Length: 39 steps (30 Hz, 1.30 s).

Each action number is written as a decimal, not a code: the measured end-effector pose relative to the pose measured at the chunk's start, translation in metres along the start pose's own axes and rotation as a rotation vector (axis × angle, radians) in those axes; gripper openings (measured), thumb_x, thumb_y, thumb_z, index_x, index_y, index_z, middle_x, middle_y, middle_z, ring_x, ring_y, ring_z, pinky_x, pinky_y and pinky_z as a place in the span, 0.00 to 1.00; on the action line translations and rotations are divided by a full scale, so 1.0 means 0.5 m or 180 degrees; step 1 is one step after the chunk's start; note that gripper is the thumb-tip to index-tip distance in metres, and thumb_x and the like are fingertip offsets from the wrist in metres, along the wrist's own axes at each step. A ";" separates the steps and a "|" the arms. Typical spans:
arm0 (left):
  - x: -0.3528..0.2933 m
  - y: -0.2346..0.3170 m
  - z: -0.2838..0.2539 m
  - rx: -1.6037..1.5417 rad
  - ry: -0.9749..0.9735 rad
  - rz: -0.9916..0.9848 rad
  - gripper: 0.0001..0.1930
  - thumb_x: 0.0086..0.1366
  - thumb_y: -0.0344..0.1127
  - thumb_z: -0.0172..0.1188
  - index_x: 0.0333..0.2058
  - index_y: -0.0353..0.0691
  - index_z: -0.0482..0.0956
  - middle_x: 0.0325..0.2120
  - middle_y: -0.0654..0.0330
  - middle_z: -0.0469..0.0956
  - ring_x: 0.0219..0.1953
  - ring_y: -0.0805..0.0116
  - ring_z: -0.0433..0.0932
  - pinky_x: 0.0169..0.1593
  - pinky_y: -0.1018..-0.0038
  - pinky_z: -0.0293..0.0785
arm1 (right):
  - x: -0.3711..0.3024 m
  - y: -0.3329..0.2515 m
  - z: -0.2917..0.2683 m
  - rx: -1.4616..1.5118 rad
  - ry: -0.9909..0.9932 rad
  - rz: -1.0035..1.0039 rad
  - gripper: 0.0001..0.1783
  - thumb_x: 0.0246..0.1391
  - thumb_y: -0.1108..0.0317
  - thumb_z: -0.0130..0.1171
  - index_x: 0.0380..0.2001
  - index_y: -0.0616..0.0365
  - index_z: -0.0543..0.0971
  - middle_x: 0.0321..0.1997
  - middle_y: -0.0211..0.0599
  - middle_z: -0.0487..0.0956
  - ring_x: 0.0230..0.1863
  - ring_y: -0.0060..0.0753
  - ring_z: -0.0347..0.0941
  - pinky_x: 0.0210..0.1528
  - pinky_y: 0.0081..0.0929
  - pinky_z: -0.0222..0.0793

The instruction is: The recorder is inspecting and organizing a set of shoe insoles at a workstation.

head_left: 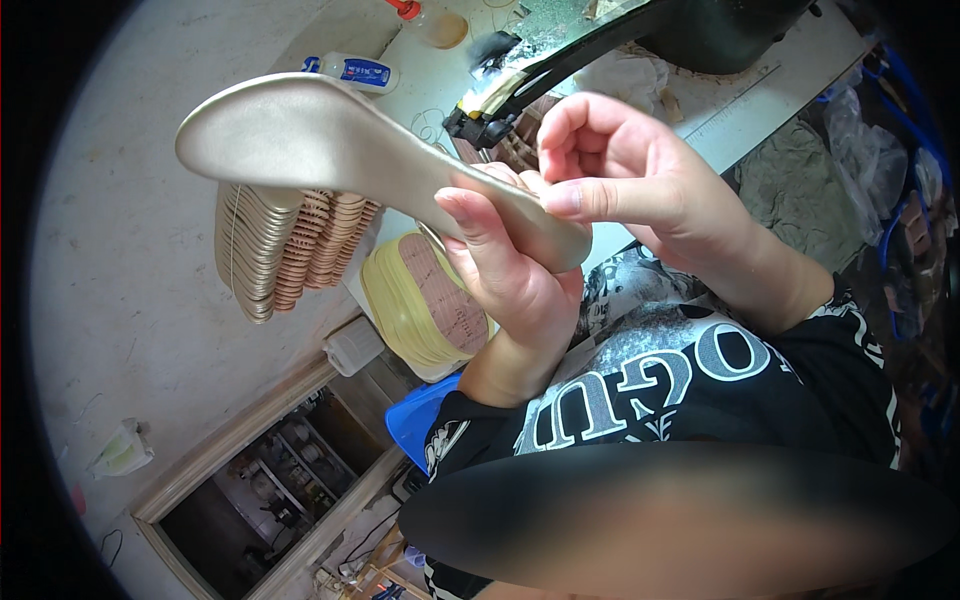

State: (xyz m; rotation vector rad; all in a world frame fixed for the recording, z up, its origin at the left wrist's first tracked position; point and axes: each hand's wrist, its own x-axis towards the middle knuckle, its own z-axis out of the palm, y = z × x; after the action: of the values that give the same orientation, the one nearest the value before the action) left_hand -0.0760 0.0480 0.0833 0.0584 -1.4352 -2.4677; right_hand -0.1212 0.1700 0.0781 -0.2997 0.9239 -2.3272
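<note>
A long, shiny champagne-coloured shoe insole (290, 135) is raised tilted before me, its broad end at the upper left and its narrower end toward my chest. My left hand (515, 275) is closed round the narrower part, thumb on the near face and fingers behind it. At the far edge of that part, my right hand (645, 185) is closed, its thumb tip pressed to the rim and its other fingers curled. Whether a thread or scrap is in that pinch cannot be made out.
A dark machine arm (570, 60) with a lit lamp stands over the white table (730, 115). Stacked insoles (250, 245) and yellow-edged pieces (400, 300) lie to the left. A blue-labelled bottle (360, 72) and a red-tipped bottle (440, 28) are at the back. Plastic bags (870, 145) hang right.
</note>
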 end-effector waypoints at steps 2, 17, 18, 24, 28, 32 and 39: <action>0.001 0.008 -0.002 -0.0157 -0.0081 -0.0298 0.23 0.67 0.60 0.44 0.36 0.43 0.68 0.23 0.68 0.67 0.27 0.80 0.67 0.34 0.84 0.66 | 0.000 0.013 -0.005 0.0126 -0.0088 0.0191 0.24 0.45 0.68 0.67 0.44 0.57 0.68 0.38 0.28 0.70 0.42 0.19 0.66 0.48 0.17 0.62; 0.070 -0.077 -0.069 -0.1584 -0.0883 0.1463 0.46 0.46 0.80 0.45 0.38 0.34 0.70 0.29 0.54 0.71 0.33 0.65 0.70 0.44 0.67 0.68 | -0.052 0.028 0.028 -0.2328 -0.0030 -0.0826 0.36 0.40 0.61 0.72 0.53 0.54 0.69 0.49 0.30 0.65 0.48 0.21 0.62 0.48 0.21 0.61; 0.066 -0.074 -0.073 -0.1317 -0.0776 0.1405 0.45 0.48 0.79 0.46 0.39 0.34 0.69 0.31 0.53 0.70 0.35 0.64 0.69 0.45 0.68 0.67 | -0.053 0.024 0.031 -0.2058 -0.0166 -0.0435 0.34 0.41 0.64 0.72 0.53 0.55 0.69 0.46 0.28 0.66 0.45 0.18 0.64 0.46 0.19 0.63; 0.030 -0.037 -0.083 -0.0423 -0.0611 0.1256 0.36 0.52 0.62 0.52 0.47 0.34 0.66 0.41 0.49 0.67 0.45 0.60 0.68 0.52 0.65 0.69 | -0.061 0.031 0.035 -0.0828 -0.0569 -0.0140 0.31 0.52 0.76 0.60 0.58 0.61 0.62 0.54 0.40 0.70 0.55 0.25 0.68 0.52 0.27 0.70; 0.005 -0.004 -0.093 0.0165 -0.0745 0.1074 0.27 0.50 0.36 0.49 0.50 0.34 0.62 0.44 0.51 0.63 0.48 0.62 0.66 0.54 0.66 0.68 | -0.065 0.030 0.051 -0.0464 -0.0278 -0.0354 0.30 0.53 0.78 0.58 0.59 0.62 0.62 0.49 0.38 0.74 0.50 0.24 0.71 0.51 0.22 0.71; -0.004 -0.005 -0.084 -0.0038 -0.0811 0.1089 0.24 0.49 0.33 0.50 0.47 0.36 0.62 0.43 0.52 0.63 0.49 0.64 0.65 0.54 0.66 0.68 | -0.068 0.040 0.056 -0.0704 -0.0158 -0.0532 0.29 0.54 0.78 0.56 0.59 0.62 0.62 0.48 0.37 0.74 0.49 0.23 0.72 0.50 0.21 0.71; -0.014 -0.006 -0.071 0.0404 -0.0598 0.1243 0.24 0.47 0.31 0.50 0.46 0.37 0.61 0.42 0.52 0.62 0.49 0.63 0.65 0.53 0.66 0.68 | -0.056 0.042 0.050 -0.0587 0.0034 -0.0377 0.25 0.57 0.75 0.55 0.58 0.63 0.64 0.42 0.36 0.76 0.39 0.21 0.75 0.42 0.20 0.75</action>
State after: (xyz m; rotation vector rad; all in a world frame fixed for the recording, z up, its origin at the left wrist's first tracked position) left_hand -0.0636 0.0212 0.0618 -0.3996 -1.5080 -2.1072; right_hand -0.0791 0.1617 0.0824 -0.4285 1.1573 -2.3553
